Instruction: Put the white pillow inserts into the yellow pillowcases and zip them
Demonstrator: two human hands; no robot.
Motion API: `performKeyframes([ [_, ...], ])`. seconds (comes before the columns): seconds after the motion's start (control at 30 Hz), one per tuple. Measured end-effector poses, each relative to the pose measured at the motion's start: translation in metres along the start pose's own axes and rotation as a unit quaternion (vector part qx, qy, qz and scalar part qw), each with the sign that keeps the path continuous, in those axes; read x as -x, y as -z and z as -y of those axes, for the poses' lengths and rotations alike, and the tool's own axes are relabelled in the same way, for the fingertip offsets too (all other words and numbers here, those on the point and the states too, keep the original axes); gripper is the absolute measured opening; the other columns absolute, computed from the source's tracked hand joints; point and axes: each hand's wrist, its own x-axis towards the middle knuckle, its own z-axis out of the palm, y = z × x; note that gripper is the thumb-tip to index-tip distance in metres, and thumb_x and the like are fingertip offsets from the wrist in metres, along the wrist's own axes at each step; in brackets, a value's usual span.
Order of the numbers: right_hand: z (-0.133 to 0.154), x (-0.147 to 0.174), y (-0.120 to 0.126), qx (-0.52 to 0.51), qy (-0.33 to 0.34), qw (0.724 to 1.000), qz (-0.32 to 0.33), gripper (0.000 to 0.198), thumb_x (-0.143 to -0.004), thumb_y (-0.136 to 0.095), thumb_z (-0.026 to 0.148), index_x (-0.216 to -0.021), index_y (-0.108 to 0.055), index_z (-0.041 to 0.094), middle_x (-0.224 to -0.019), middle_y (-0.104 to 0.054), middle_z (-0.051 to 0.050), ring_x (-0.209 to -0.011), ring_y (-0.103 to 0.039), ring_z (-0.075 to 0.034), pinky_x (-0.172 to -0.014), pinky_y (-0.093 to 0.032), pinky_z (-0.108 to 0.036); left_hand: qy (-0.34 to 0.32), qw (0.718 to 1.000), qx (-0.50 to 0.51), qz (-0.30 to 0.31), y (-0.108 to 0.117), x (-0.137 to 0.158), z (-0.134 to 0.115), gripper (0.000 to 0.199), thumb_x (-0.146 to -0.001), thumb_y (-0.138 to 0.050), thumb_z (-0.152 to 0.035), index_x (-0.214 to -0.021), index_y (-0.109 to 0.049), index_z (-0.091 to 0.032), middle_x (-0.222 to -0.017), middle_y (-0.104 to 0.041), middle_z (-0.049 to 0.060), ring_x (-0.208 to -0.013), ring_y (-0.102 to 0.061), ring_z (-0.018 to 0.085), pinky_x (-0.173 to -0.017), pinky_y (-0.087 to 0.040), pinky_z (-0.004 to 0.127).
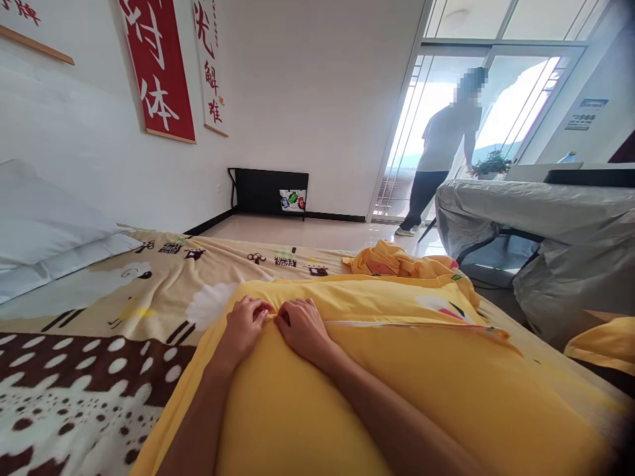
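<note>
Left hand and right hand, fingers narrowed, pinch a yellow cover's seam above a patterned blanket, their closeness likely keeping the edges together.

Before me a cushion lies on the blanket, my left hand beside my right hand on top of it; a cloth lies just beyond it toward the right, and pillows lie to its left. Past the blanket on the right stands a bench with a plant on it, and a person stands near its left end, before the glass door.
</note>
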Motion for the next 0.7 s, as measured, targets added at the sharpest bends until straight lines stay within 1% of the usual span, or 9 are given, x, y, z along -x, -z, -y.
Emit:
performKeyframes([
  [0.07, -0.002, 0.001, -0.002, 0.003, 0.019, 0.999, -0.045, 0.011, -0.087, -0.055, 0.024, -0.079, -0.060, 0.018, -0.082, -0.067, -0.002, -0.079, -0.055, -0.015, -0.076, -0.031, -0.029, -0.005, 1.000, -0.019, 0.004, 0.003, 0.002, -0.002, 0.026, -0.083, -0.044, -0.025, -0.092, -0.068, -0.022, -0.102, -0.061, 0.005, -0.104, -0.051, 0.023, -0.095, -0.038, 0.041],
  [0.13, -0.004, 0.001, -0.002, 0.056, 0.089, 0.990, -0.098, 0.011, -0.088, -0.053, 0.021, -0.080, -0.059, 0.017, -0.082, -0.065, -0.003, -0.081, -0.052, -0.016, -0.077, -0.031, -0.030, -0.029, 0.999, -0.035, 0.022, 0.006, 0.004, -0.003, 0.028, -0.086, -0.042, -0.027, -0.094, -0.068, -0.024, -0.104, -0.061, 0.004, -0.105, -0.050, 0.023, -0.096, -0.035, 0.042],
  [0.23, -0.004, 0.000, -0.001, 0.161, 0.210, 0.951, -0.163, 0.011, -0.088, -0.051, 0.016, -0.079, -0.058, 0.017, -0.081, -0.062, -0.005, -0.083, -0.048, -0.019, -0.081, -0.029, -0.034, -0.069, 0.995, -0.040, 0.054, 0.009, 0.007, -0.004, 0.031, -0.088, -0.036, -0.025, -0.097, -0.066, -0.023, -0.105, -0.061, 0.004, -0.104, -0.050, 0.021, -0.095, -0.035, 0.039],
  [0.3, -0.004, -0.002, 0.001, 0.192, 0.242, 0.933, -0.185, 0.012, -0.088, -0.050, 0.015, -0.079, -0.057, 0.017, -0.079, -0.060, -0.005, -0.083, -0.046, -0.019, -0.081, -0.028, -0.035, -0.078, 0.995, -0.050, 0.046, 0.009, 0.007, -0.003, 0.029, -0.088, -0.036, -0.021, -0.096, -0.063, -0.022, -0.104, -0.061, 0.004, -0.103, -0.050, 0.021, -0.092, -0.035, 0.039],
  [0.37, -0.004, -0.002, 0.002, 0.193, 0.248, 0.930, -0.188, 0.012, -0.089, -0.048, 0.015, -0.081, -0.057, 0.018, -0.080, -0.059, -0.004, -0.083, -0.045, -0.019, -0.082, -0.028, -0.035, -0.081, 0.994, -0.067, 0.027, 0.006, 0.007, -0.003, 0.025, -0.086, -0.037, -0.017, -0.091, -0.061, -0.021, -0.100, -0.061, 0.004, -0.100, -0.051, 0.021, -0.087, -0.035, 0.038],
  [0.43, -0.004, -0.003, 0.002, 0.186, 0.240, 0.937, -0.171, 0.013, -0.091, -0.047, 0.017, -0.083, -0.057, 0.018, -0.082, -0.060, -0.004, -0.085, -0.045, -0.019, -0.083, -0.028, -0.035, -0.079, 0.993, -0.082, 0.012, 0.002, 0.006, -0.003, 0.022, -0.084, -0.037, -0.015, -0.084, -0.059, -0.021, -0.094, -0.061, 0.004, -0.095, -0.052, 0.020, -0.083, -0.035, 0.037],
  [0.6, -0.007, -0.002, 0.001, 0.135, 0.147, 0.972, -0.123, 0.014, -0.091, -0.048, 0.019, -0.080, -0.057, 0.018, -0.084, -0.061, -0.005, -0.087, -0.046, -0.018, -0.082, -0.028, -0.033, -0.062, 0.994, -0.093, -0.006, -0.007, 0.003, -0.002, 0.020, -0.083, -0.039, -0.014, -0.077, -0.056, -0.020, -0.089, -0.062, 0.005, -0.092, -0.053, 0.022, -0.079, -0.034, 0.037],
  [0.63, -0.006, -0.001, 0.001, 0.129, 0.136, 0.975, -0.120, 0.014, -0.090, -0.048, 0.019, -0.080, -0.057, 0.018, -0.084, -0.061, -0.005, -0.087, -0.046, -0.018, -0.081, -0.029, -0.033, -0.059, 0.994, -0.093, -0.010, -0.008, 0.003, -0.002, 0.019, -0.083, -0.039, -0.015, -0.077, -0.057, -0.020, -0.089, -0.062, 0.005, -0.092, -0.053, 0.022, -0.079, -0.034, 0.038],
  [0.7, -0.005, 0.000, 0.002, 0.139, 0.148, 0.972, -0.116, 0.013, -0.090, -0.048, 0.020, -0.081, -0.057, 0.018, -0.085, -0.061, -0.005, -0.088, -0.046, -0.019, -0.081, -0.028, -0.034, -0.056, 0.994, -0.090, -0.017, -0.009, 0.002, -0.002, 0.020, -0.082, -0.039, -0.014, -0.076, -0.057, -0.020, -0.088, -0.062, 0.005, -0.092, -0.053, 0.022, -0.079, -0.033, 0.038],
])
